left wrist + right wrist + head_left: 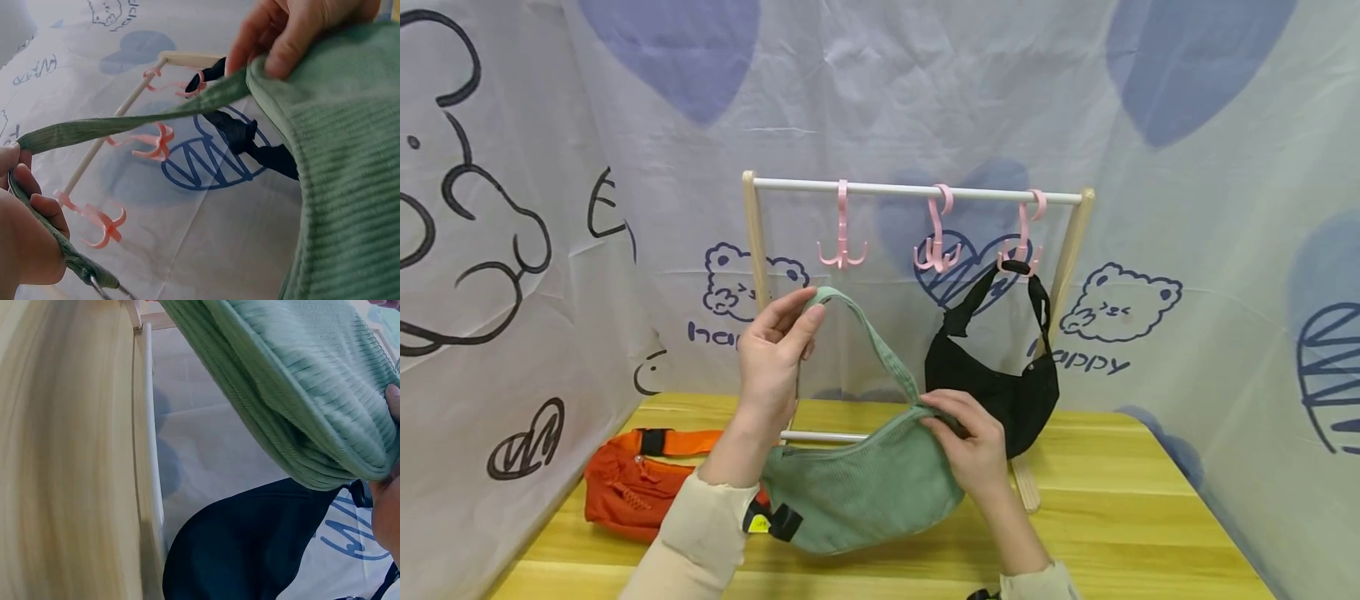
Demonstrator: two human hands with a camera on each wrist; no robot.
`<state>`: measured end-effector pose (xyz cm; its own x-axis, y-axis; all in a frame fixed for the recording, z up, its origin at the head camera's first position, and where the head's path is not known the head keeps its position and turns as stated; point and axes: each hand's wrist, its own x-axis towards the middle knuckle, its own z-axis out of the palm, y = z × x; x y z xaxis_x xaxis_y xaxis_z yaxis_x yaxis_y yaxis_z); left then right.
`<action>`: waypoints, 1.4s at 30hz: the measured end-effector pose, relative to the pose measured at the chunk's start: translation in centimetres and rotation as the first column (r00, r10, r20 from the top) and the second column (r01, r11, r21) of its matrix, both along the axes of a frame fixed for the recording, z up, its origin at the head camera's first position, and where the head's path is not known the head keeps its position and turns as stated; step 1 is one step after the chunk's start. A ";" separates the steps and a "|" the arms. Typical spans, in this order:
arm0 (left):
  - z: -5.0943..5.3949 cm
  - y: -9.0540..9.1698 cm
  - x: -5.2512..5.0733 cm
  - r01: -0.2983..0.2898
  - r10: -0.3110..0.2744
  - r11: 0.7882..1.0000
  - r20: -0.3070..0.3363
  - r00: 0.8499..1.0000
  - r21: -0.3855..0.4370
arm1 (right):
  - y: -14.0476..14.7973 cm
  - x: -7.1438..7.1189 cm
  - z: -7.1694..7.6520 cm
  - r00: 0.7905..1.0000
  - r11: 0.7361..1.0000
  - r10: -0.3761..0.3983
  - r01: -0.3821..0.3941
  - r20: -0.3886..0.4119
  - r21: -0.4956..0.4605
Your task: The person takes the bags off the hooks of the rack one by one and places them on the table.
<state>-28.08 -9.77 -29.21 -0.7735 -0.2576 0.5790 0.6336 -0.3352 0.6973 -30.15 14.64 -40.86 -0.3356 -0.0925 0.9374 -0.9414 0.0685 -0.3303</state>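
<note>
A green corduroy shoulder bag (872,483) hangs between both hands above the table, in front of a rack. My left hand (775,346) pinches the top of its strap (94,132), raised higher than the bag's body. At the bag's upper right corner, where the strap meets the body, my right hand (970,437) pinches the fabric. Ribbed cloth fills the upper part of the right wrist view, with part of the right hand (386,506) at its edge. A black buckle with a yellow tag (760,523) dangles at the lower left of the bag.
Behind stands a wooden rack with a white rail (887,190) carrying pink hooks (842,242). From the rightmost hook (1021,242) hangs a black bag (977,375). An orange-red waist bag (632,492) lies on the wooden table (1120,500) at left. Printed cloth (850,100) encloses the back and sides.
</note>
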 end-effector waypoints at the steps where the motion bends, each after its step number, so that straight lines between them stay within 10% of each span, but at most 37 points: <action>1: -0.2 -0.1 -0.1 -0.007 0.007 1.000 -0.002 1.000 -0.017 | 0.0 0.1 0.0 1.000 1.000 0.001 -0.001 -0.007 -0.006; 10: -1.8 -1.9 -0.7 -0.116 0.108 0.971 -0.051 0.993 -0.207 | 0.4 0.6 -0.8 1.000 0.997 0.021 -0.021 -0.010 -0.077; 17: -3.0 -2.9 -1.1 -0.080 0.078 0.972 -0.014 0.997 -0.221 | 0.9 0.6 -1.1 0.997 0.990 0.077 -0.075 0.010 -0.120; 34: -7.1 -5.0 -1.9 0.057 0.009 0.901 0.149 0.989 -0.431 | 2.0 1.1 -0.3 0.994 0.980 0.110 -0.105 0.017 -0.172; 42: -9.2 -5.7 -1.4 0.041 0.049 0.819 0.141 0.989 -0.572 | 2.7 1.3 0.0 0.996 0.973 0.084 -0.080 0.012 -0.215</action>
<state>-29.48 -15.43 -38.44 -0.8584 0.0818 0.5064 0.5129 0.1546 0.8444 -28.86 17.37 -40.91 -0.3553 0.0812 0.9312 -0.9335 -0.0830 -0.3489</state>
